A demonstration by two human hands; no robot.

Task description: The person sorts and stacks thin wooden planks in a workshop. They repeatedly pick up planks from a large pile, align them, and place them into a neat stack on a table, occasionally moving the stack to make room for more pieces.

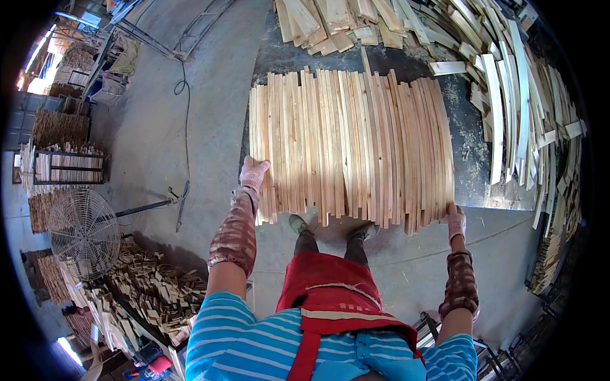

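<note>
A wide row of pale wooden slats stands side by side in front of me, over a dark mat on the concrete floor. My left hand, in a pink work glove, presses against the row's left edge near its bottom. At the row's lower right corner, my gloved right hand presses against the outermost slat. Both forearms wear patterned sleeves. My shoes show just below the slats, above a red apron.
Loose slats lie heaped at the top and curve down the right side. A round fan stands at the left, beside a pile of short wood offcuts. Racks of stacked wood and a cable lie farther left.
</note>
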